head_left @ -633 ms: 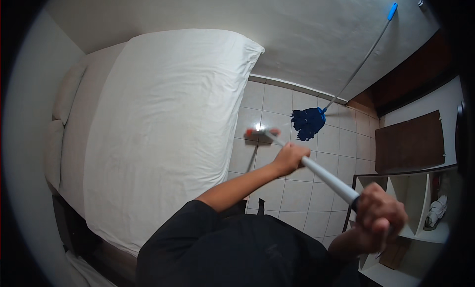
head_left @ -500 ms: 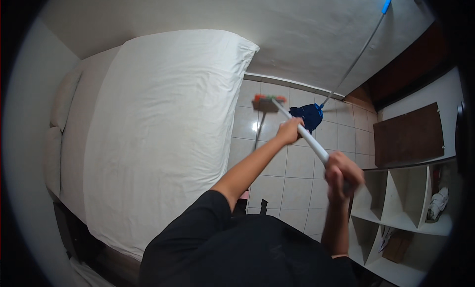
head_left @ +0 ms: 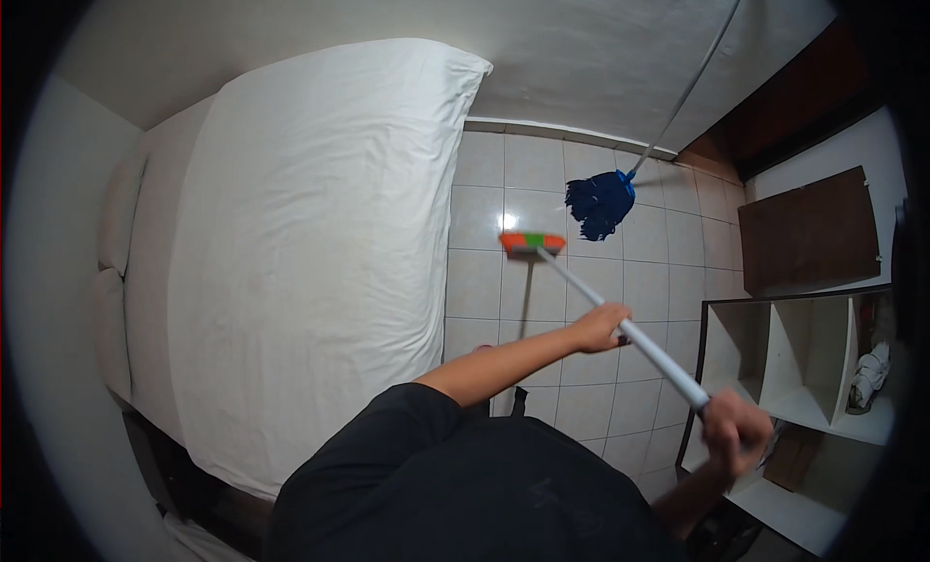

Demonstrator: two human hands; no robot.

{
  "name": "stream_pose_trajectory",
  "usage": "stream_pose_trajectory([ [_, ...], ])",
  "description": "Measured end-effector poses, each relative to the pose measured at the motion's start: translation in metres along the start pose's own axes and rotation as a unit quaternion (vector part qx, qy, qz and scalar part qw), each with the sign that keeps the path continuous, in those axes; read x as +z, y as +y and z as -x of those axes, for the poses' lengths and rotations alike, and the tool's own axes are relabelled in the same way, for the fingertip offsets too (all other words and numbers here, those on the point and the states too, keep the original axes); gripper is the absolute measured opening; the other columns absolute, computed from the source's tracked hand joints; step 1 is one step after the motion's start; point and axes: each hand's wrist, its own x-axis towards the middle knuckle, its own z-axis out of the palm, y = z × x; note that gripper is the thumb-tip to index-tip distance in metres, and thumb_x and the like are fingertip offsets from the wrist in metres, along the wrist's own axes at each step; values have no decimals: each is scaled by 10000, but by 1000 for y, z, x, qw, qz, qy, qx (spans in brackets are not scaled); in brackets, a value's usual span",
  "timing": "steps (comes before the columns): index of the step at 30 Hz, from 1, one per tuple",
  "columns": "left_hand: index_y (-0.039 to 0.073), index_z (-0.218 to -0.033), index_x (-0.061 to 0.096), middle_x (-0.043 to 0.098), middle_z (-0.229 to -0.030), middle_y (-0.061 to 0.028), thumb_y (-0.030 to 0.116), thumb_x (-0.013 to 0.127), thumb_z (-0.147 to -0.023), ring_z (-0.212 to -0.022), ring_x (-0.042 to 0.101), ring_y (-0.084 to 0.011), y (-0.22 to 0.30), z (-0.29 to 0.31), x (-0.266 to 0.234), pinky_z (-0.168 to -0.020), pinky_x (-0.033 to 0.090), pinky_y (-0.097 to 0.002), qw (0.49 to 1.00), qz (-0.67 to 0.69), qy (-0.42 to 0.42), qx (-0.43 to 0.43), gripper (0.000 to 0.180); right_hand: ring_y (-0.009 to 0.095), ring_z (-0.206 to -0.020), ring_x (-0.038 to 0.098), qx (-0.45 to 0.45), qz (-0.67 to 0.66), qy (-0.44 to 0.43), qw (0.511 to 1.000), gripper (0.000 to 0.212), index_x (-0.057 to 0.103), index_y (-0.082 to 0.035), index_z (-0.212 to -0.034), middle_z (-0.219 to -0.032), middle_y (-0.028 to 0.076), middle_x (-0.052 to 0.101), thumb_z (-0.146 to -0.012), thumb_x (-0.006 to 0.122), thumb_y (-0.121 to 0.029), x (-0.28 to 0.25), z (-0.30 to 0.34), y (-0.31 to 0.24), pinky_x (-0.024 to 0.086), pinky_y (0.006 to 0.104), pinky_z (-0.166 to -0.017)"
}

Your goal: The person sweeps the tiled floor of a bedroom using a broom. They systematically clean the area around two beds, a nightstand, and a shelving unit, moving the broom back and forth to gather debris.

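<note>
Left fingers wrapped around broom handle, right fingers gripping near its end; orange-green head beyond both.

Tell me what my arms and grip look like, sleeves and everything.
You wear a plain black fabric short sleeve on the left; both forearms are bare. Your left grip and right grip are ungloved hands, the right one blurred.

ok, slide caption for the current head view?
Left hand and right hand grip a broom over tiled floor, near a blue mop and white bed.
</note>
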Motion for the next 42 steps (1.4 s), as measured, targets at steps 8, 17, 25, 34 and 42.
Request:
stream_pose_trajectory([
  [8,64,-773,493,541,-756,-133,167,645,-711,-773,520,-344,2,91,44,-682,407,-412,974,27,-195,-109,194,99,-445,527,-131,-177,-265,939,181,577,-40,-683,-522,7,540,-730,708,-156,-36,6,-67,437,217,-486],
  [17,53,-801,542,550,-791,-148,61,639,-635,-786,528,-342,-34,105,-56,-699,425,-414,963,-174,65,-197,192,177,-449,486,-82,-51,-54,994,346,537,-33,-683,-568,27,499,-791,622,-351,29,51,4,402,272,-428],
  [25,91,-660,592,583,-717,-137,228,644,-632,-739,560,-332,-33,144,40,-645,449,-434,936,-285,-82,-187,150,205,-567,515,100,-76,-100,987,182,476,-11,-594,-583,77,501,-701,619,-44,19,169,20,444,359,-744],
  [34,109,-661,587,592,-687,-94,413,592,-713,-731,580,-286,102,149,252,-709,419,-414,938,-175,-292,-64,308,201,-499,537,88,-20,-194,977,350,458,-53,-497,-507,53,483,-627,730,-230,-81,277,-114,469,356,-641],
  [42,146,-716,563,562,-700,-34,301,686,-638,-782,559,-224,174,191,226,-726,343,-382,946,-217,-234,-55,213,175,-589,592,-21,-43,-244,969,329,483,-74,-536,-587,35,548,-697,721,-234,-110,345,-149,464,352,-731],
])
